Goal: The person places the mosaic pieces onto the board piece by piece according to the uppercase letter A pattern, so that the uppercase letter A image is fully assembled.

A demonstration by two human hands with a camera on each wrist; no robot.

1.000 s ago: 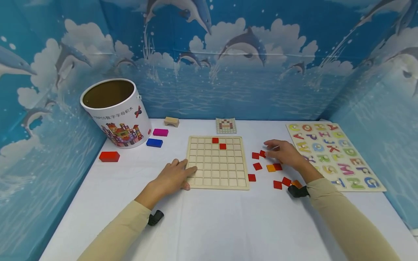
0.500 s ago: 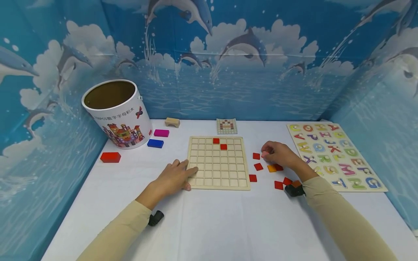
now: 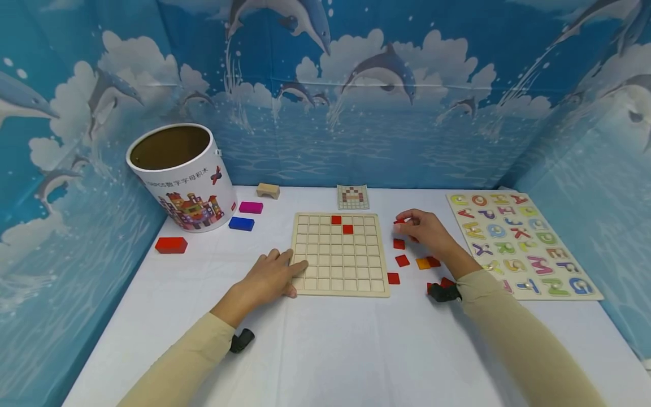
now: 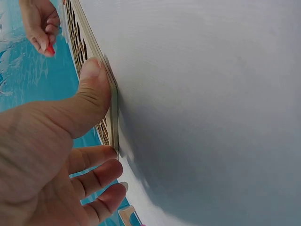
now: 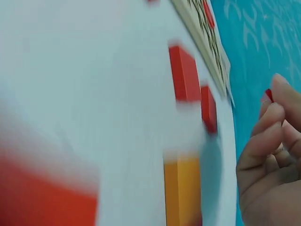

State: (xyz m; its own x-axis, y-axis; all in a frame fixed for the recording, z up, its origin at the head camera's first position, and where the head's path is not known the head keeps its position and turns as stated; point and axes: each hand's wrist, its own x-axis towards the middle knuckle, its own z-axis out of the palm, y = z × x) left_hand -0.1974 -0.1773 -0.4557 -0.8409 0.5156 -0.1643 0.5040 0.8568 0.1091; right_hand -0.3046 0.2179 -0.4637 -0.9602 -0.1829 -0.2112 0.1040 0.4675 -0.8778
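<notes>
My left hand point(image 3: 269, 277) rests at the near left corner of a pale wooden grid board point(image 3: 338, 286), its index finger stretched onto the squares. In the left wrist view, the thumb point(image 4: 91, 94) overlaps the board's edge and the other fingers are loosely bent beside it. Two red tiles sit in the far rows of the grid. Right of the board, my right hand point(image 3: 427, 229) pinches a red tile point(image 3: 399, 221) between thumb and fingertips, raised above the table. That tile point(image 5: 268, 94) is mostly hidden by the fingers in the right wrist view.
Several red tiles point(image 3: 399, 243) and an orange tile point(image 3: 422, 263) lie near the right forearm. Behind the board is a small pattern card point(image 3: 352, 197). An alphabet puzzle board point(image 3: 554, 287) lies at right. A bucket point(image 3: 195, 198) and loose blocks point(image 3: 171, 245) stand at left.
My right hand has picked up a red tile from the loose group and moved it away from me and slightly left. The left hand has stayed on the board.
</notes>
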